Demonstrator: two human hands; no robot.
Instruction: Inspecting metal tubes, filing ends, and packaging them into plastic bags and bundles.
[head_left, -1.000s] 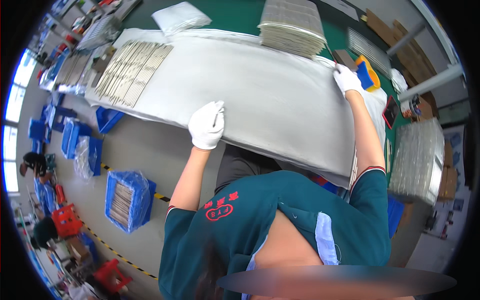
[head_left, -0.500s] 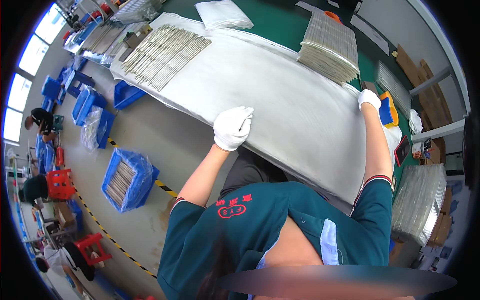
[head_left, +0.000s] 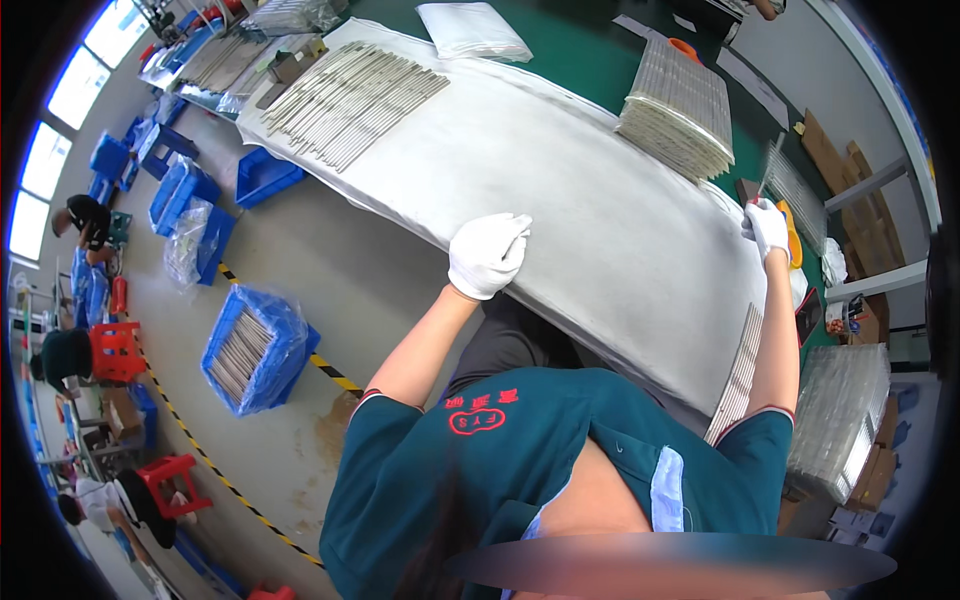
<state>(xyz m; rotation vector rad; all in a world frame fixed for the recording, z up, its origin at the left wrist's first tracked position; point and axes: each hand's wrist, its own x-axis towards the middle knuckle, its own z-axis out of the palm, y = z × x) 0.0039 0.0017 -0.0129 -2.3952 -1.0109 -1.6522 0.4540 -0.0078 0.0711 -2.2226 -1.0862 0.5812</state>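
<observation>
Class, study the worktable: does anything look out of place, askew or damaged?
Nothing looks damaged. The metal strips lie fanned loosely rather than squared, unlike the neat stack. The left hand and right hand grip the white sheet.

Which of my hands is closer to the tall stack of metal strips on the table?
Right. The right hand is just below the tall stack of metal strips; the left hand grips the white sheet farther away.

Long green table [head_left: 590, 60], draped with a white sheet [head_left: 560, 190]. On the sheet: rows of thin metal strips [head_left: 350, 100] toward the far end, a stacked pile of strips [head_left: 680, 110] near the right edge. A folded white bag [head_left: 472, 28] on bare green.
</observation>
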